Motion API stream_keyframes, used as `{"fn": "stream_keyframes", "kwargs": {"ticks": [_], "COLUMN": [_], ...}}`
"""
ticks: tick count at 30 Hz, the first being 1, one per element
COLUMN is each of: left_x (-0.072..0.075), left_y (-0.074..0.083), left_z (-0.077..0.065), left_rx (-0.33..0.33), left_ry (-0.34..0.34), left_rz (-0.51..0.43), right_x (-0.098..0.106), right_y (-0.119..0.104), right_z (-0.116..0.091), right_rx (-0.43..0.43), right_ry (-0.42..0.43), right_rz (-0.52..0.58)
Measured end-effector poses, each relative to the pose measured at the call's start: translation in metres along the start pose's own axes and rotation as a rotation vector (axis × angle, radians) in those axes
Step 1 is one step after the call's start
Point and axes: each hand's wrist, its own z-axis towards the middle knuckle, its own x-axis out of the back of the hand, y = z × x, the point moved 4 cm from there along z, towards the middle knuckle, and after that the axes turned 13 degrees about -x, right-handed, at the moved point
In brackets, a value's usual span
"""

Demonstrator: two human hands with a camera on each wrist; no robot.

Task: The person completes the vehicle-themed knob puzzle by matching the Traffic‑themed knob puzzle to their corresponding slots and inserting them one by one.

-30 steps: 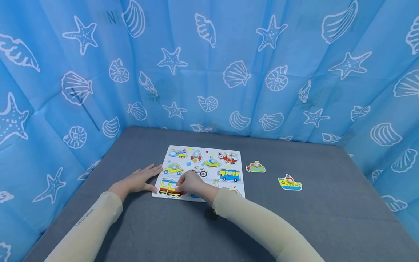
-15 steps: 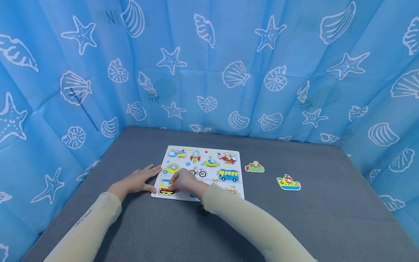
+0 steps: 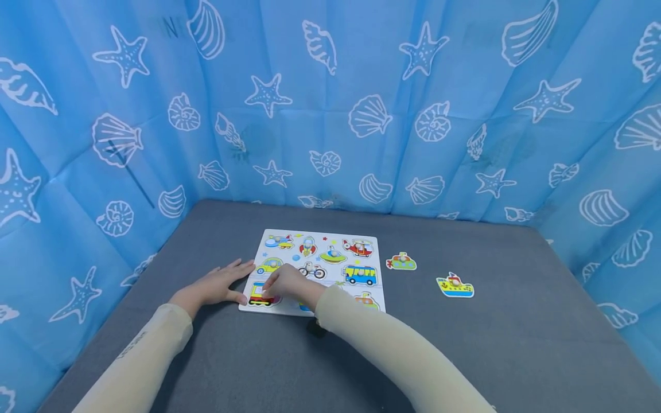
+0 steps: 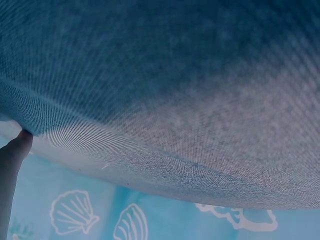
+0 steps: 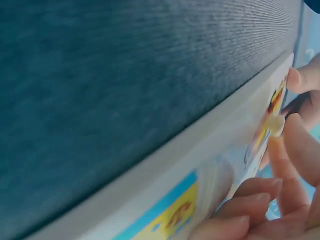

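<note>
My right hand point(image 3: 291, 284) reaches over a white knob puzzle board point(image 3: 338, 236) and pinches the knob of a red and yellow train piece point(image 3: 258, 294) at the board's near left corner. In the right wrist view, thumb and forefinger meet at the pale round knob point(image 5: 275, 124). Whether the piece lies flush cannot be told. My left hand point(image 3: 219, 285) rests at the board's left edge with fingers spread, its thumb by the near corner. One of its digits point(image 4: 17, 150) shows in the left wrist view. My right hand hides part of the board's near row.
Off the board's right side lie a green submarine piece point(image 3: 402, 261) and, farther right, a yellow and blue ship piece point(image 3: 455, 285). Several vehicle pictures with knobs, such as a blue bus point(image 3: 360, 275), fill the board. A blue shell-print curtain point(image 3: 330, 137) surrounds the grey tabletop point(image 3: 496, 344).
The right hand has shifted the train piece left, from partly beside the printed train to over it. The left hand stays at the board's edge.
</note>
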Motion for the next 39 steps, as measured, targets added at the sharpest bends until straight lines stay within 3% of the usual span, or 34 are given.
{"fn": "stream_keyframes", "kwargs": {"ticks": [5,11,39], "left_x": [0.000,0.001,-0.001], "left_y": [0.001,0.001,-0.001], "left_z": [0.000,0.000,0.001], "left_rx": [-0.002,0.016,0.041], "left_ry": [0.004,-0.001,0.002], "left_rz": [-0.001,-0.013,-0.008], "right_x": [0.014,0.037,0.121], "right_y": [0.011,0.029,0.107], "right_z": [-0.003,-0.016,-0.058], "right_rx": [-0.010,-0.019,0.034], "right_ry": [0.005,0.028,0.138], "right_rz": [0.110,0.157,0.185]}}
